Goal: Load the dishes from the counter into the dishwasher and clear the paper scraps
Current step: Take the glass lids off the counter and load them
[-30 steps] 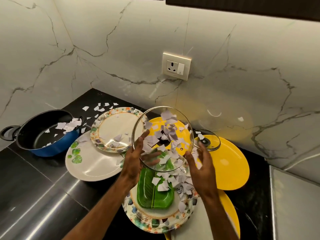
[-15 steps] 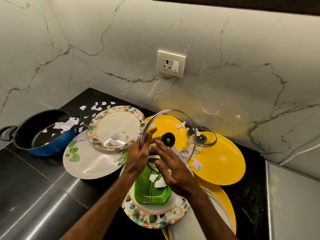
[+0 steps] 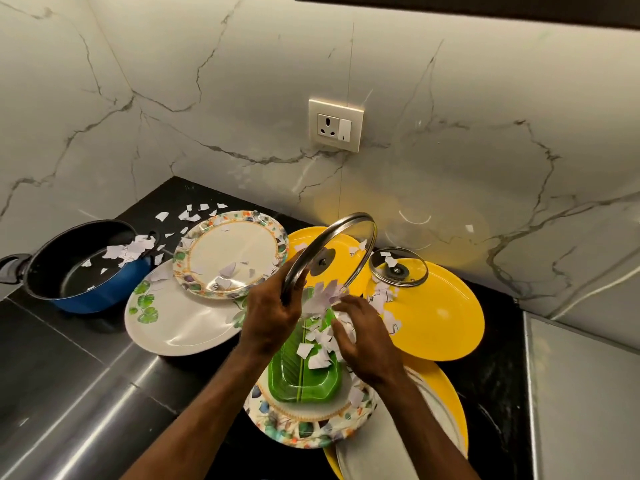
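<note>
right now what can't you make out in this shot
- Head view: whether the right hand pinches paper scraps; blurred.
- Green plate: far end behind scraps and the left hand gripping the glass lid.
- Stacked plates at the bottom: under the right forearm, cut by the frame edge.
- Blue pot: left handle cut by the left edge.
- Dishwasher: not in view.

The left hand is tipping the glass lid steeper, almost onto its edge, and is now gripping the rim alone. The right hand is coming off the rim and dropping below the lid. The paper scraps that lay on the glass are sliding off and piling onto the green leaf plate.
</note>
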A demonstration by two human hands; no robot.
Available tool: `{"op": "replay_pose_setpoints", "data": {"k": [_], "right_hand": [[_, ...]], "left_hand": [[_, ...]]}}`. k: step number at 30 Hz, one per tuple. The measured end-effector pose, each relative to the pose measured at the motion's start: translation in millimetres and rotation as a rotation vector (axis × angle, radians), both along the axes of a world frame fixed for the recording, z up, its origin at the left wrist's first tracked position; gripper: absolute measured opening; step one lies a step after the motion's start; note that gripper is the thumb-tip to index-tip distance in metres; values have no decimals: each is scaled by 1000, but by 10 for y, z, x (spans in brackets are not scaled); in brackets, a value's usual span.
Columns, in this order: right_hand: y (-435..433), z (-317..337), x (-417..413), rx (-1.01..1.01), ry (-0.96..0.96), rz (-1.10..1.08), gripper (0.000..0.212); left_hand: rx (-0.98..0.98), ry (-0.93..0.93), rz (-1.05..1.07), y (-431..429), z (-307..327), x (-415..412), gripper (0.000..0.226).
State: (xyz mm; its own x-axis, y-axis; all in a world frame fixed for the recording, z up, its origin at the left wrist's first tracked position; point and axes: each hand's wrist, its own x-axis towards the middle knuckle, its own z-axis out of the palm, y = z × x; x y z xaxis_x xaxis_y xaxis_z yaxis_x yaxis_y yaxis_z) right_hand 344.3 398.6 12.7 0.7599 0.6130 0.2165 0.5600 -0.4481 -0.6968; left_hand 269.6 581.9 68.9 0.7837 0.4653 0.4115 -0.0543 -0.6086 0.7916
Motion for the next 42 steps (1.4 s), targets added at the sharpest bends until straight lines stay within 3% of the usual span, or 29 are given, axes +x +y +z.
{"op": "replay_pose_setpoints", "data": {"k": [3, 6, 7, 9, 12, 14, 16, 19, 23, 27, 29, 32, 35, 37, 39, 42], "right_hand": [[37, 83, -82, 165, 28, -116, 44], [110, 138, -146, 86, 127, 8, 73], [133, 127, -163, 50, 148, 48, 72], [146, 91, -205, 33, 109, 54, 48], [121, 74, -266, 148, -5, -121, 17], [113, 76, -296, 164, -5, -179, 29], [120, 74, -319, 40, 55, -62, 50], [118, -4, -349, -117, 32, 49, 38], [58, -4, -431, -65, -75, -97, 23], [66, 29, -538, -126, -5, 101, 51], [93, -9, -593, -149, -55, 74, 44], [129, 61, -698, 110, 1, -224, 24], [180, 113, -787, 317, 222, -527, 47], [199, 181, -831, 464, 585, -574, 56], [164, 253, -926, 638, 847, -536, 40], [121, 293, -1169, 627, 788, -583, 24]], "left_hand": [[23, -12, -33, 35, 43, -44, 44], [20, -26, -48, 15, 57, -65, 44], [28, -31, -58, 4, 60, -75, 44], [59, -46, -71, 11, 59, -112, 41], [71, -47, -68, 45, 71, -201, 40], [92, -50, -75, 51, 83, -252, 42], [112, -68, -80, 36, 102, -277, 42], [100, -76, -54, 52, 108, -308, 42], [80, -82, -1, 117, 118, -416, 41], [88, -97, 22, 123, 175, -471, 43], [51, -101, 11, 96, 210, -517, 43], [-193, -74, -25, -10, 285, -587, 40], [-587, 34, 27, -14, 378, -701, 37], [-770, 96, 72, 12, 379, -794, 34], [-877, 149, 91, 48, 332, -912, 33], [-1009, 199, 49, 94, 239, -1110, 36]]}}
